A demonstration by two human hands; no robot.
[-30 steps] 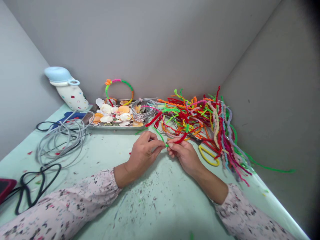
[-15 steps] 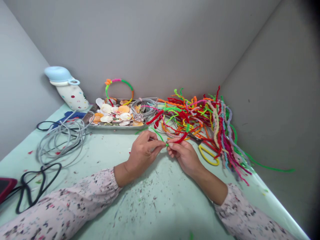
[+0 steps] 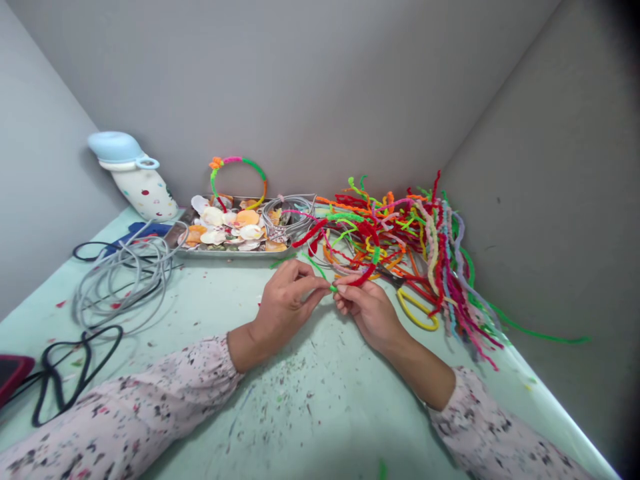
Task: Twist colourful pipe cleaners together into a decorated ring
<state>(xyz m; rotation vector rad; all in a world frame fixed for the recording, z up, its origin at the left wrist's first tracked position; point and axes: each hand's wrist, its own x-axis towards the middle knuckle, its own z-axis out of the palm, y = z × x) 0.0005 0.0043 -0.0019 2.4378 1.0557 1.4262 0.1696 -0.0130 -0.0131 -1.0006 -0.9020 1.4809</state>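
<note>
Above the table, a hoop (image 3: 371, 235) wrapped in red and green pipe cleaner curves up from my hands. My right hand (image 3: 369, 308) pinches its near end between thumb and fingers. At that end a green pipe cleaner (image 3: 332, 288) is coiled, and its loose tail sticks up behind my left fingertips. My left hand (image 3: 290, 297) is closed in a pinch on this green pipe cleaner, right against the right fingertips. Behind the hoop lies a pile of colourful pipe cleaners (image 3: 440, 260). Scissors with yellow handles (image 3: 417, 311) rest just right of my right hand.
A metal tray (image 3: 235, 255) of seashells stands behind my left hand, with a finished-looking colourful hoop (image 3: 255, 167) propped on it. Grey wire coils (image 3: 125, 280), a black cord (image 3: 83, 347) and a leaning bottle (image 3: 145, 190) are at left. Grey walls enclose the table.
Both hands keep nearly the same place; the left fingertips have shifted very slightly at the green coil. Nothing else has visibly moved.
</note>
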